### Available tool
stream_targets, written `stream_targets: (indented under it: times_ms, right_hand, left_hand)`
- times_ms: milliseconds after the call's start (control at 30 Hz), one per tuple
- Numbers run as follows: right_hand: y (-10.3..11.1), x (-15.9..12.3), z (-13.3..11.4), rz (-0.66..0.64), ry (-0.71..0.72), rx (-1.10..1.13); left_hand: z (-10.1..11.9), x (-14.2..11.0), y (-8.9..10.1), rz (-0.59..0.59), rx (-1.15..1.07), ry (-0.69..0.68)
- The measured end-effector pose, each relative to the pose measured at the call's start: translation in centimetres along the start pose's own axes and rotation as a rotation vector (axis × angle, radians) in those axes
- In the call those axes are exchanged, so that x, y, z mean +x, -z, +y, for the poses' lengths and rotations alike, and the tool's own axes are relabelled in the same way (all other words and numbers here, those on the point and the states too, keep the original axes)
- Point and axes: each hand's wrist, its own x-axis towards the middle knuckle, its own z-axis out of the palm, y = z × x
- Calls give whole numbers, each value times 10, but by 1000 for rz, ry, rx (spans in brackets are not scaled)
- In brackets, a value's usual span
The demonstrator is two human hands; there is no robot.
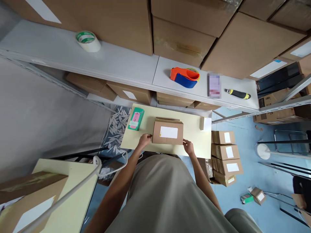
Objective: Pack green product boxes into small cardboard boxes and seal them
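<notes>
A small cardboard box [167,141] with a white label [168,132] on its near face rests on the pale yellow table [194,142] in front of me. Its back edge shows a raised strip of cardboard, perhaps a flap. My left hand [145,140] is at the box's lower left side, fingers curled against its edge. At the lower right side, my right hand [188,147] has its thumb and fingers at the box's corner. Both hands appear to grip the box between them. A green box with a pink picture [136,119] lies at the table's left end.
A small white box [206,123] stands at the table's right end. The shelf [131,63] above carries a tape roll [88,41], an orange and blue tape dispenser [185,77] and a utility knife [238,94]. Labelled cartons [224,152] are stacked on the floor at right.
</notes>
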Motion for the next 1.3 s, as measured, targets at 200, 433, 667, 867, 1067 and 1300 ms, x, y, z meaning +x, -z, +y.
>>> stream_targets:
  times_ms: [200, 433, 667, 867, 1067, 1300]
  right_hand:
    - [6, 26, -21, 123, -76, 408]
    - [24, 11, -53, 184, -1, 452]
    - [17, -26, -50, 149, -27, 430]
    - [17, -22, -32, 105, -126, 425]
    - [32, -13, -35, -62, -147, 298]
    - [13, -11, -78, -106, -164, -307]
  left_hand:
    - [40, 23, -4, 97, -110, -103]
    - [67, 2, 9, 156, -294, -229]
    - [54, -24, 6, 115, -508, -111]
    - [39, -26, 6, 13, -548, -64]
    - [21, -32, 4, -32, -344, -143]
    - [8, -29, -7, 4, -119, -327]
